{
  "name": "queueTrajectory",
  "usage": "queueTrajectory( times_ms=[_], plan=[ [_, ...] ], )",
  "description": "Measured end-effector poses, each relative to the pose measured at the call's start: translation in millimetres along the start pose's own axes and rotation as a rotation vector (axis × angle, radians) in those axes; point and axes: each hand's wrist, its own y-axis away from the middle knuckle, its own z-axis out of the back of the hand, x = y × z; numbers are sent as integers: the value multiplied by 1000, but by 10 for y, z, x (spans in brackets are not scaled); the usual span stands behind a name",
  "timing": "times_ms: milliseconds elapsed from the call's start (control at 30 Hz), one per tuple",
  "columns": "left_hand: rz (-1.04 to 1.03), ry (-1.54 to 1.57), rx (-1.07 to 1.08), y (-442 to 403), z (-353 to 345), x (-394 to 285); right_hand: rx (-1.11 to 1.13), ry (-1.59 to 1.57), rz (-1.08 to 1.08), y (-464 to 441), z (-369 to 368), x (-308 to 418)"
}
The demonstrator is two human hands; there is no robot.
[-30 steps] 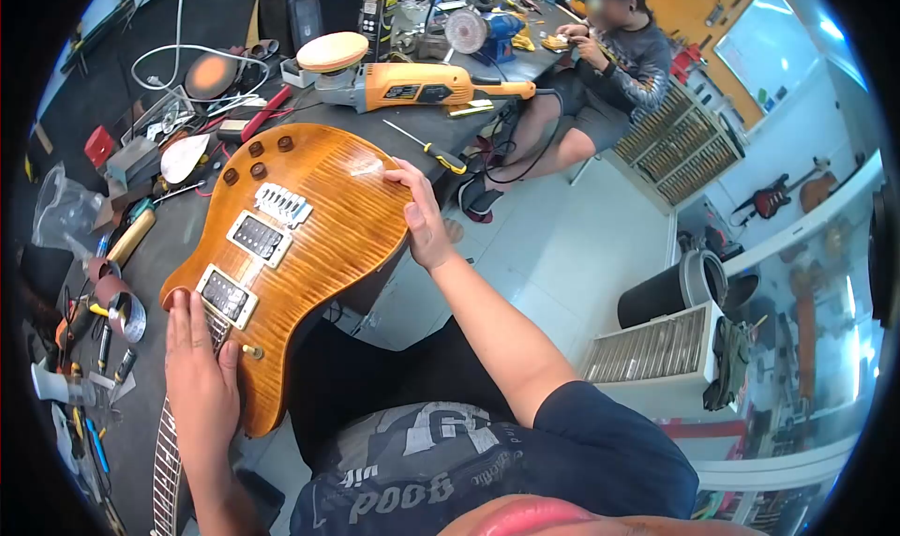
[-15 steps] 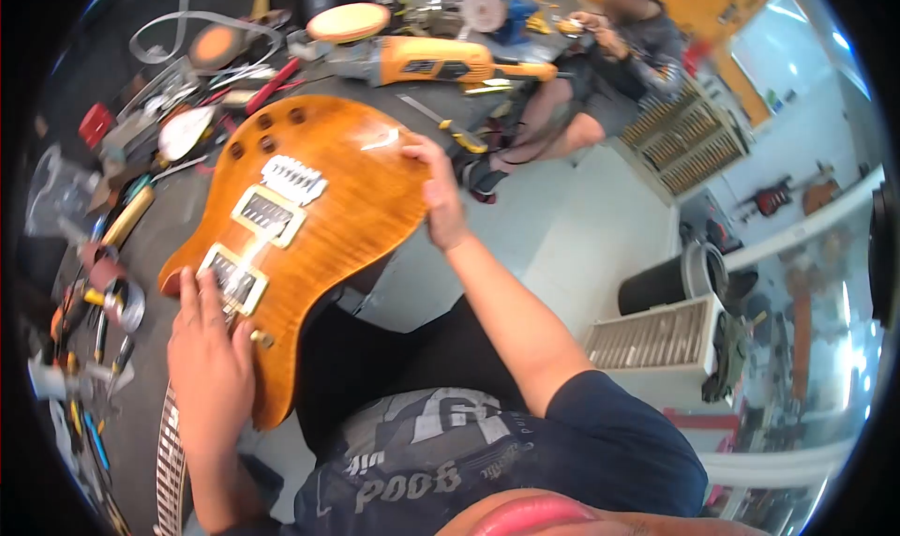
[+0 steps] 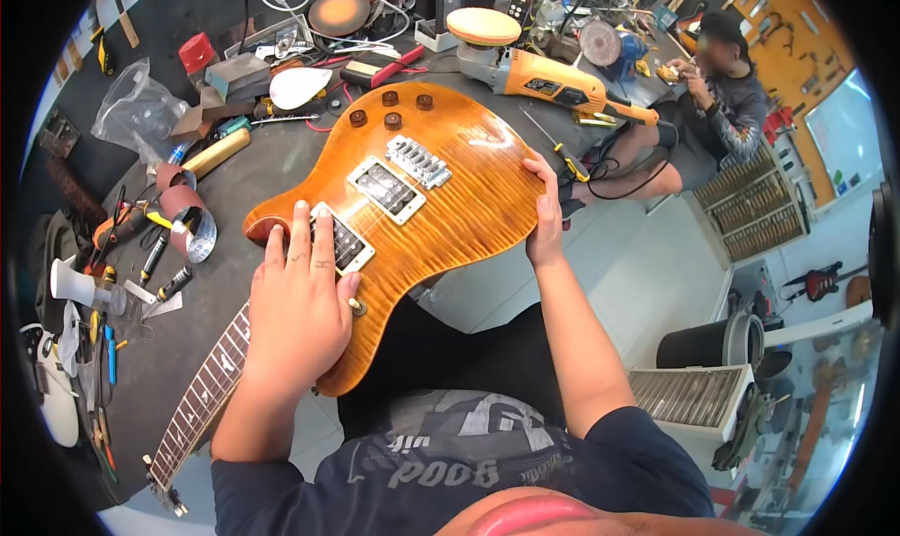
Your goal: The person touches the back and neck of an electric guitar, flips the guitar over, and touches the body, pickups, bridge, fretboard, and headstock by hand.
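An amber, flame-topped electric guitar (image 3: pixel 469 226) lies face up across the bench edge, its body tilted toward me. Its neck (image 3: pixel 202 391) runs down to the lower left, and several dark knobs sit at the far end of the body. My left hand (image 3: pixel 305 316) rests flat over the neck joint, fingers stretched out beside the pickup nearest the neck and thumb apart. With fingers over the rim, my right hand (image 3: pixel 546 212) grips the body's right edge; its palm side is partly hidden. Between the hands are two cream-framed pickups and a metal bridge (image 3: pixel 418 162).
An orange polisher (image 3: pixel 553 81) lies behind the guitar, beside a screwdriver (image 3: pixel 567 161). Sandpaper (image 3: pixel 187 212), a plastic bag (image 3: pixel 141 109) and hand tools crowd the bench's left side. Another person (image 3: pixel 722 95) sits at the upper right, holding a small object.
The view has swung, so the guitar and both hands appear farther right and more of the neck shows. Both hands keep about the same places on the guitar.
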Motion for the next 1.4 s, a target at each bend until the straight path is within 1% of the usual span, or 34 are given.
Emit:
queueTrajectory(
  times_ms=[100,233,300,333,400,500,733,1033,1400],
  plan=[
    [15,12,6,10,-4,3,11,-67,-24,13,-1,-62],
    [-3,20,-23,29,-50,21,44,38,-7,2,52,48],
    [-12,15,-52,41,-85,31,22,0,-15,30,32,-22],
    [30,53,-11,38,-23,-19,16,-8,-32,33,37,-63],
    [15,40,-10,23,-18,-23,7,-42,-85,41,8,-41],
    [13,32,-6,26,12,-32,-1,-69,-77,46,-3,-50],
    [-2,39,-13,32,-10,-33,2,-9,-56,29,8,29],
    [-11,27,-14,24,5,-33,-11,-10,-32,27,-3,-4],
    [-27,10,-18,29,7,-32,-15,-20,-49,25,-9,41]
  ],
)
